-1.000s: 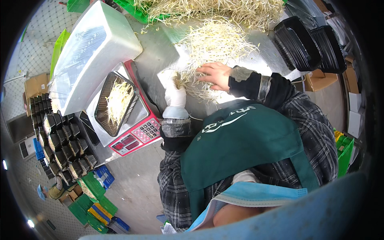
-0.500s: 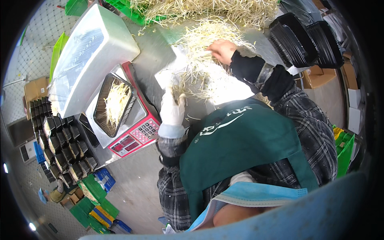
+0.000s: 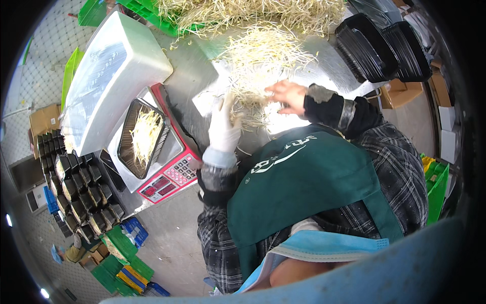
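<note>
Well left of the white-gloved left hand [image 3: 223, 129] stands a white foam box [image 3: 146, 55], with a red-and-silver electronic scale [image 3: 177, 177] nearer. Loose pale bean sprouts [image 3: 263, 57] lie between it and the bare right hand [image 3: 289, 97], whose fingers spread open. A black plastic tray [image 3: 161, 138] rests on the scale. Whether the left hand grasps sprouts, I cannot tell.

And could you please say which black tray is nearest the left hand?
The black tray on the red-edged scale, holding sprouts; the stacked trays at the right and those left of the scale lie farther from the left hand.
</note>
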Demonstrator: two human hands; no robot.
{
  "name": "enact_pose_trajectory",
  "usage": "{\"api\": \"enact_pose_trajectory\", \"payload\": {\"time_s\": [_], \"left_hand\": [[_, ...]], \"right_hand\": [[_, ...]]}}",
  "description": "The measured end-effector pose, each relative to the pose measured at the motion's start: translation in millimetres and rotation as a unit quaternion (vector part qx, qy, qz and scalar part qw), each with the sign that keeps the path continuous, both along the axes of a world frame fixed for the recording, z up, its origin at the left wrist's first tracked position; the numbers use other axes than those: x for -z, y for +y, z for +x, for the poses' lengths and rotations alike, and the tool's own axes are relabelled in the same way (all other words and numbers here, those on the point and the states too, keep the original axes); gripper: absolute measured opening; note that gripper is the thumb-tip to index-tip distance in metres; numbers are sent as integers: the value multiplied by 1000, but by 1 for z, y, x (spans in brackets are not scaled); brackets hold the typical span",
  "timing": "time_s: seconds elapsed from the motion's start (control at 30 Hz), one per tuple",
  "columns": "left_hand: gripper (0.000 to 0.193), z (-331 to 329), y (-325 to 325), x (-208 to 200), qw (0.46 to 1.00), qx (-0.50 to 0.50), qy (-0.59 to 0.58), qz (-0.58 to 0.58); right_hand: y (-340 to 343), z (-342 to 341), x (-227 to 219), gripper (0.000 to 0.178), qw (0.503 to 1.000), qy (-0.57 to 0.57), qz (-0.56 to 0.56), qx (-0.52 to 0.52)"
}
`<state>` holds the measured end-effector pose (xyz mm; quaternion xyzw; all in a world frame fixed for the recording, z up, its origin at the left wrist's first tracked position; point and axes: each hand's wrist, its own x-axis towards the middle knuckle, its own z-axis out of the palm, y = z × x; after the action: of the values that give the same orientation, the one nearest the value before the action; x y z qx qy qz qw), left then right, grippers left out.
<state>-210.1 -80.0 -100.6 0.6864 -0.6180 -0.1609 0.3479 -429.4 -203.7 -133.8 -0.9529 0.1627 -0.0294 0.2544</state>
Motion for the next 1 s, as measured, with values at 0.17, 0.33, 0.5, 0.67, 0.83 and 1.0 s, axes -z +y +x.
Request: {"api": "enact_pose_trajectory", "payload": {"time_s": [0.17, 0.33, 0.5, 0.67, 0.83, 1.0], "left_hand": [[56, -6, -37, 13, 965, 123, -189, 130], [79, 5, 4, 4, 961, 186, -181, 93], [78, -7, 39, 10, 984, 46, -88, 146], [55, -18, 28, 1, 980, 128, -30, 150], [42, -14, 30, 11, 996, 84, 21, 28], [42, -8, 21, 6, 999, 22, 20, -19]], "right_hand": [[-4, -9, -17, 41, 995, -30, 41, 89], [-9, -33, -14, 17, 980, 68, 110, 151], [-32, 24, 7, 28, 973, -103, -59, 198], [4, 50, -29, 33, 994, -1, 91, 59], [-54, 71, -1, 45, 977, -83, -98, 171], [4, 67, -9, 51, 999, 13, -41, 24]]}}
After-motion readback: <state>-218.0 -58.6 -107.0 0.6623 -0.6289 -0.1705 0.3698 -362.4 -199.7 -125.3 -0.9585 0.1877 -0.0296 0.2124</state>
